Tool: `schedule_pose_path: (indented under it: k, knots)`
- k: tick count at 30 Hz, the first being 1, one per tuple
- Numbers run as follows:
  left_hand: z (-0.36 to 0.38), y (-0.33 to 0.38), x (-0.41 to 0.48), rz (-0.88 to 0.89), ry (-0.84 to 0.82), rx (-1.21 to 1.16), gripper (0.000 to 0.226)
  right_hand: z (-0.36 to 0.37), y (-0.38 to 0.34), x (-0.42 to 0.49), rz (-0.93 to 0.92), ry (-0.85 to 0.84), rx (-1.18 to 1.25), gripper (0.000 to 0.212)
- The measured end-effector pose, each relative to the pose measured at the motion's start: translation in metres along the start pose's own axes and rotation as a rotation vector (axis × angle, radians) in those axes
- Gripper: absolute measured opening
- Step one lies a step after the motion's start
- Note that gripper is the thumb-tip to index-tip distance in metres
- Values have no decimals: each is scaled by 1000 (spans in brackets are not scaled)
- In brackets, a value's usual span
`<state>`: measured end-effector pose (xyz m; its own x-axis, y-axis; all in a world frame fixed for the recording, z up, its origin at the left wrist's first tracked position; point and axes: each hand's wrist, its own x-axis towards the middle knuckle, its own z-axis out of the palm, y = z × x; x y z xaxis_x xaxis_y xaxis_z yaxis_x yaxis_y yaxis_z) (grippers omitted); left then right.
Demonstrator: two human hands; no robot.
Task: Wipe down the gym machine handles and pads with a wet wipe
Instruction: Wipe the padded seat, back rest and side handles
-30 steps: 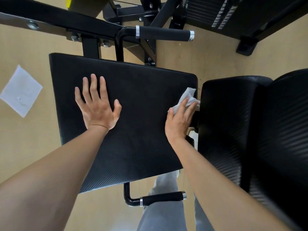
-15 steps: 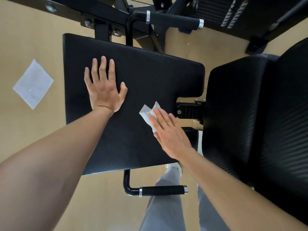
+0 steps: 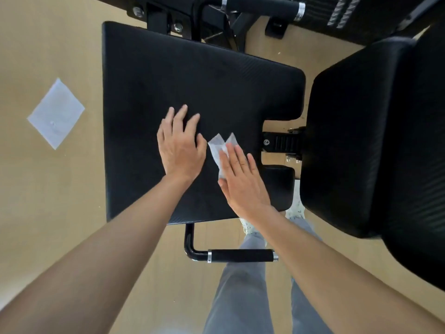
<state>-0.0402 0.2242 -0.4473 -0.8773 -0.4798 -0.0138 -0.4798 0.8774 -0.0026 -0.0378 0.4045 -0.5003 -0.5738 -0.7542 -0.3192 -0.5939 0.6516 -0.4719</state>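
Observation:
A flat black seat pad (image 3: 183, 75) fills the middle of the head view. My right hand (image 3: 240, 179) lies palm down on it, pressing a crumpled white wet wipe (image 3: 220, 147) against the pad. The wipe sticks out past my fingertips. My left hand (image 3: 180, 145) rests on the pad just left of the wipe, fingers spread and slightly curled, holding nothing. A black foam handle (image 3: 240, 255) with silver end rings sits below the pad's near edge. Another such handle (image 3: 262, 4) runs along the top.
A tall black back pad (image 3: 375, 141) stands to the right, joined to the seat by a black bracket (image 3: 281, 142). A white square sheet (image 3: 56, 113) lies on the tan floor at left. The machine frame (image 3: 159, 18) crosses the top. Grey trouser legs (image 3: 240, 297) are below.
My left hand has slid down and right across the pad to sit beside the wipe. My right hand has dragged the wipe from the pad's right edge towards the middle.

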Motion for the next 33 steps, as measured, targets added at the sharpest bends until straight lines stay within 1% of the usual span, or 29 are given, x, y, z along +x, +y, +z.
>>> schedule_pose_path:
  k: [1, 5, 7, 10, 12, 13, 17, 19, 21, 23, 26, 28, 33]
  knots:
    - [1, 1, -15, 30, -9, -4, 43, 3, 4, -13, 42, -18, 5, 72]
    - [7, 3, -71, 101, -56, 16, 48, 11, 20, -45, 360, -67, 40, 76]
    - [10, 3, -91, 116, -78, 24, 54, 7, 22, -35, 432, -82, 128, 75]
    - [14, 4, -108, 147, -124, 33, 61, -6, 24, 1, 505, -19, 297, 72]
    - [18, 3, -111, 151, -140, 27, 64, -13, 26, 19, 524, 19, 363, 73]
    - [19, 3, -111, 151, -144, 22, 64, -13, 26, 20, 517, 30, 349, 74]
    - [22, -1, -112, 158, -154, 9, 64, 5, 20, -14, 387, -1, 70, 78]
    - [23, -1, -113, 163, -145, 11, 64, 19, 18, -38, 348, -6, 8, 77]
    - [25, 0, -114, 162, -134, 11, 63, 30, 19, -59, 382, 15, 10, 77]
    - [26, 1, -114, 159, -128, 8, 63, 37, 21, -75, 486, 33, 33, 78]
    - [28, 0, -114, 162, -111, -5, 61, 44, 24, -89, 704, 56, 118, 79]
    - [29, 0, -115, 167, -95, -5, 60, 46, 27, -92, 813, 63, 239, 79]
    - [31, 0, -117, 169, -98, 6, 60, 47, 30, -92, 935, 175, 628, 77]
